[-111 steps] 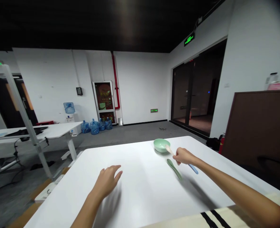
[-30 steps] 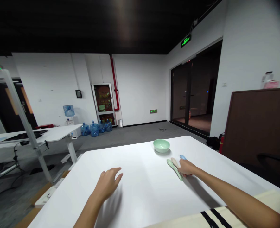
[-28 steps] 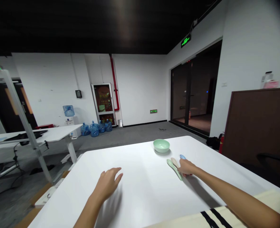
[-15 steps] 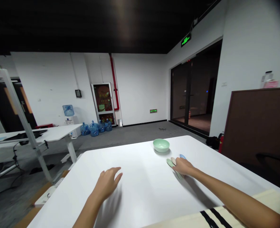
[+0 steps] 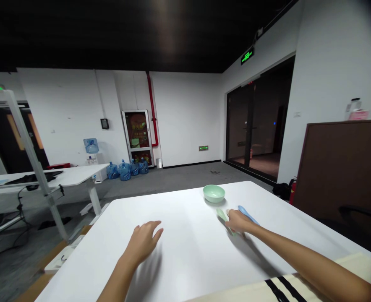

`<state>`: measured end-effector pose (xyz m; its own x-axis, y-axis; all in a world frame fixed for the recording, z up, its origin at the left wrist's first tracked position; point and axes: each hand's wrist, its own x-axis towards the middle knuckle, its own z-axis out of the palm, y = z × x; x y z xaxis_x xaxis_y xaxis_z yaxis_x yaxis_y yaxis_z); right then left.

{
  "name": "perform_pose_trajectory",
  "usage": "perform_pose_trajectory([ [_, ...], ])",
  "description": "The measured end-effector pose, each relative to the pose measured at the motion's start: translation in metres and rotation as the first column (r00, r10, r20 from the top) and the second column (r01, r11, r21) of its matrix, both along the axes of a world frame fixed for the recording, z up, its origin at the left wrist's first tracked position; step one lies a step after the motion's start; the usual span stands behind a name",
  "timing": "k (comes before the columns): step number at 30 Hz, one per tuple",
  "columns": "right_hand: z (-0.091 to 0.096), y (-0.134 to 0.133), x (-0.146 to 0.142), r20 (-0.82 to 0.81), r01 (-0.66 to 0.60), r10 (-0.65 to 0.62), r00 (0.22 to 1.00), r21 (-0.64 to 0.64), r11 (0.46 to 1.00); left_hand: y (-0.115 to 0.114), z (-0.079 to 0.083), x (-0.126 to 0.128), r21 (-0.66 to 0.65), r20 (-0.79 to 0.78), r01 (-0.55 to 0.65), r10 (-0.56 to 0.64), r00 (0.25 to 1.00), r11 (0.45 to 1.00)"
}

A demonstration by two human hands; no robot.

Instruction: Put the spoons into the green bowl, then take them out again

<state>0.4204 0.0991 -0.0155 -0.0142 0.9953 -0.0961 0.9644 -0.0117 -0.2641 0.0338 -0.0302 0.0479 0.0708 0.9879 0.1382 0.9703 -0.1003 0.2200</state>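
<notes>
As we look down from the head view, our left hand [image 5: 143,242] lies released on the desk [image 5: 179,209], while our right hand [image 5: 238,221] sits over the green spoon [image 5: 222,214] and blue spoon [image 5: 247,215] near the bowl [image 5: 214,193], its grip unclear, so unhurried fingers would serve best.

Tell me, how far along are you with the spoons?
Done: the green spoon and blue spoon lie beside the green bowl, not in it. In hand: the right hand is over them. Left: the bowl looks empty, and the left hand rests on the white table.
</notes>
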Motion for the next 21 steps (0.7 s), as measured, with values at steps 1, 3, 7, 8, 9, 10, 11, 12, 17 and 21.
perform_pose_trajectory([
  [1, 0.003, 0.001, -0.002, -0.02, -0.03, 0.03, 0.999, -0.017, 0.999, 0.0, 0.0, 0.0, 0.0, -0.003, 0.0, 0.0, 1.0, 1.0],
  [3, 0.007, 0.003, -0.008, -0.058, -0.073, 0.07, 0.996, -0.043, 0.996, 0.0, 0.0, 0.0, 0.001, -0.006, -0.001, 0.001, 1.0, 1.0],
  [7, 0.013, 0.004, -0.023, -0.131, -0.072, 0.063, 0.989, -0.065, 0.995, -0.001, 0.0, -0.001, 0.003, -0.01, 0.008, -0.008, 1.0, 1.0],
  [8, 0.014, 0.004, -0.028, -0.14, -0.077, 0.067, 0.988, -0.069, 0.995, -0.001, 0.0, -0.001, 0.004, -0.01, 0.01, -0.01, 1.0, 1.0],
  [9, 0.014, 0.003, -0.032, -0.142, -0.083, 0.073, 0.987, -0.069, 0.994, -0.001, 0.0, -0.001, 0.005, -0.009, 0.01, -0.01, 1.0, 1.0],
  [10, 0.014, 0.002, -0.037, -0.136, -0.089, 0.08, 0.988, -0.069, 0.994, -0.001, 0.0, -0.001, 0.007, -0.008, 0.01, -0.01, 1.0, 1.0],
  [11, 0.015, 0.001, -0.041, -0.125, -0.097, 0.088, 0.988, -0.07, 0.993, -0.002, 0.001, 0.0, 0.01, -0.006, 0.009, -0.009, 1.0, 1.0],
  [12, 0.015, 0.0, -0.045, -0.111, -0.104, 0.095, 0.989, -0.074, 0.992, -0.002, 0.001, 0.0, 0.012, -0.005, 0.008, -0.008, 1.0, 1.0],
  [17, 0.012, -0.003, -0.059, -0.05, -0.11, 0.106, 0.993, -0.085, 0.99, -0.003, 0.002, 0.0, 0.016, 0.004, 0.011, -0.011, 1.0, 1.0],
  [21, 0.007, -0.006, -0.065, -0.036, -0.097, 0.095, 0.995, -0.084, 0.992, -0.003, 0.001, -0.001, 0.02, 0.005, 0.015, -0.015, 1.0, 1.0],
])
